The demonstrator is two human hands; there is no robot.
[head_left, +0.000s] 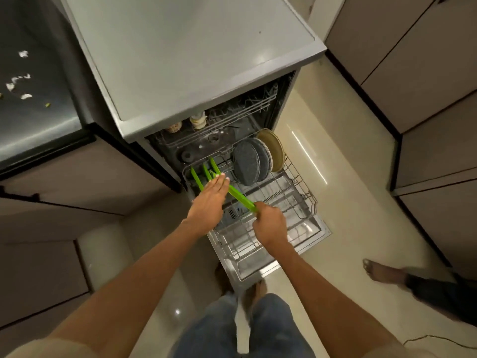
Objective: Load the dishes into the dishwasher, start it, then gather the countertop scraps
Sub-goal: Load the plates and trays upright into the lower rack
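Hands over the lower rack, and we're mid-load. The right hand has its fingers curled round the near end of a green plate, held on edge and slanting down toward the slots at the rack's back left. The left hand lies flat with fingers straight, pressing on the plate's upper edge to steer it, not gripping. Two more green plates already stand on edge in the tines just beyond the fingertips. To their right, dark plates and a tan plate stand upright in a row. The upper rack sits tucked inside with a couple of pale items at its left end, too small to name.

That green one looks thin, stiff and light, likely plastic, so I'd judge it carries easily from one end, though a smooth rim can slide. Best hold is right where it is now: pinch the rim at the near end, guide with the flat palm, and let the tines catch it. The dark plates look heavier and breakable, so keep clear of them.

Scraps lie scattered on the dark counter at far left, untouched. The door is down; starting is not yet possible.
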